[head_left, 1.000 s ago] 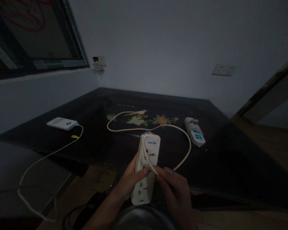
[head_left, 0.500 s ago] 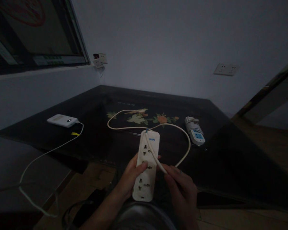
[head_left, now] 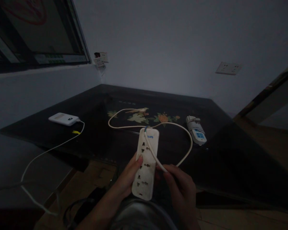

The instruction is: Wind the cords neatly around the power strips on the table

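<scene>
A white power strip (head_left: 147,182) with several sockets is held upright, slightly tilted, at the table's near edge. My left hand (head_left: 129,174) grips it from the left, thumb on its front face. Between the thumb and fingers of my right hand (head_left: 181,185) is the strip's white power cord (head_left: 156,156), just right of the strip. From the top of the strip the cord crosses its front down to these fingers. One loop bulges out to the right, and another stretch curves left over the table. The cord's far end fades into a printed bird picture, so its plug cannot be made out.
The dark table (head_left: 230,159) carries a white power bank (head_left: 63,118) with a cable (head_left: 40,155) hanging off the left edge. A second power strip (head_left: 198,135), its cord wound round it, lies at the right. Wall sockets (head_left: 228,68) and a window (head_left: 50,32) are behind.
The power strip has tilted a little and my left thumb has slid slightly up and left on its face. My right hand keeps its pinch on the cord. The view has shifted slightly.
</scene>
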Action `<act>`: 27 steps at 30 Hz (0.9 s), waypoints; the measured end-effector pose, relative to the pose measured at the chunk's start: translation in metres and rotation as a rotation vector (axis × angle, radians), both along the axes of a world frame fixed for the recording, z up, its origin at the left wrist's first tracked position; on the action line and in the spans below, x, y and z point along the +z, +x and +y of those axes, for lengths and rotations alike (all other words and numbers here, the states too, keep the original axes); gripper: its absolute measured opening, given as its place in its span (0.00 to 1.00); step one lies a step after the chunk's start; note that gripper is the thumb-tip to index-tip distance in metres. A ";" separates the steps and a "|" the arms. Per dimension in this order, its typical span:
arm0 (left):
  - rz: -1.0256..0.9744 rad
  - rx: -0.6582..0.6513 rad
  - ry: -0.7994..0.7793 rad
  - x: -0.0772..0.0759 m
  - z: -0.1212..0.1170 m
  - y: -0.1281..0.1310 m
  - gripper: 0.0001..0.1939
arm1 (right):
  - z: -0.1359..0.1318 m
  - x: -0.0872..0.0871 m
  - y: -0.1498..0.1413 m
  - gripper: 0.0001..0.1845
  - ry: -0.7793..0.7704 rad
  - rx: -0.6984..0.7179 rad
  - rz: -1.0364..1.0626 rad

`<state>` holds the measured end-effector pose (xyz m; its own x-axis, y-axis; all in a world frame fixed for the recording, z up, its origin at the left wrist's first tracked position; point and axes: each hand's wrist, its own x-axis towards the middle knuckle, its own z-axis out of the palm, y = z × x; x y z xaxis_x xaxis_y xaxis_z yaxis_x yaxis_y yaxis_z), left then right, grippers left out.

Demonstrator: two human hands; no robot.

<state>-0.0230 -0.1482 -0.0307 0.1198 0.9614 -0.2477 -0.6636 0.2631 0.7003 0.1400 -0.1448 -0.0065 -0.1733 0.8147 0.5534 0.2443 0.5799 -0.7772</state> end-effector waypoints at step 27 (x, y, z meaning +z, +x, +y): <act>0.196 -0.141 0.352 0.050 0.001 -0.017 0.32 | 0.025 0.035 0.017 0.19 -0.215 0.315 -0.035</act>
<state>-0.0404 -0.1468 0.0197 0.2395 0.9689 0.0614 -0.4840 0.0644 0.8727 0.1567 -0.1194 0.0280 -0.4496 0.8152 0.3652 0.1086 0.4557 -0.8835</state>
